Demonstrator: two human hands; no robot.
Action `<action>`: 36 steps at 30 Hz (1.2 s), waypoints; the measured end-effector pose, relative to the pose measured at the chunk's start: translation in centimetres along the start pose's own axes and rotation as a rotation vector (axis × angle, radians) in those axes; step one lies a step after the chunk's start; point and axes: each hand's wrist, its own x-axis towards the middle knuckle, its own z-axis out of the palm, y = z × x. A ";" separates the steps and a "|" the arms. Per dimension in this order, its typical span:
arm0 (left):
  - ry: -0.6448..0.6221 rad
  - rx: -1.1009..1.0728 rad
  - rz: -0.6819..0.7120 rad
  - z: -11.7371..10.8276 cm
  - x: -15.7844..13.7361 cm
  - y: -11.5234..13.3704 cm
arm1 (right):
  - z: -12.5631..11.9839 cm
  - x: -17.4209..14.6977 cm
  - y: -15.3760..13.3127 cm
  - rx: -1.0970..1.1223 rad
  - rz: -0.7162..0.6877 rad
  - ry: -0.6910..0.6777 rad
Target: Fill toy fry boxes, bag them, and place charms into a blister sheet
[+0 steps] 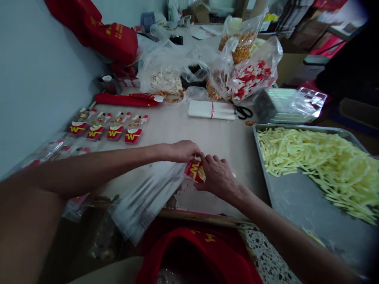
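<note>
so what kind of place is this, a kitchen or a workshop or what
Most likely a small craft or packing workshop, not a kitchen. Both hands, left hand and right hand, hold a small red fry-box piece. A metal tray holds yellow fry-shaped sticks, and finished red pieces lie in rows.

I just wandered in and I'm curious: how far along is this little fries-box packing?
Done: four red fries boxes lie in a row. In hand: the left hand and right hand hold another red box at the clear bags. Left: many loose fries in the tray.
</note>
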 end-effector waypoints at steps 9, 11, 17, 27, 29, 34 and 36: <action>0.478 0.453 -0.076 6.8 -4.0 -0.6 | 2.6 -5.3 -0.3 0.042 0.392 0.048; 0.458 0.500 -0.104 7.6 -3.8 -0.6 | 3.1 -6.6 0.0 0.039 0.468 0.030; 0.311 0.712 -0.204 7.0 -2.1 0.9 | 4.9 -7.2 -0.3 0.104 0.483 0.134; 0.671 0.245 -0.205 9.8 -2.1 4.4 | 1.5 -5.8 0.4 0.376 0.427 0.377; 0.786 0.078 -0.258 9.7 -2.4 4.0 | 2.1 -5.9 1.2 0.697 0.499 0.453; 0.843 -0.003 -0.214 8.9 -2.4 2.7 | 4.8 -6.7 1.7 1.841 0.612 0.136; 0.856 0.027 -0.182 8.9 -2.3 3.1 | 5.4 -6.5 1.2 1.996 0.623 0.153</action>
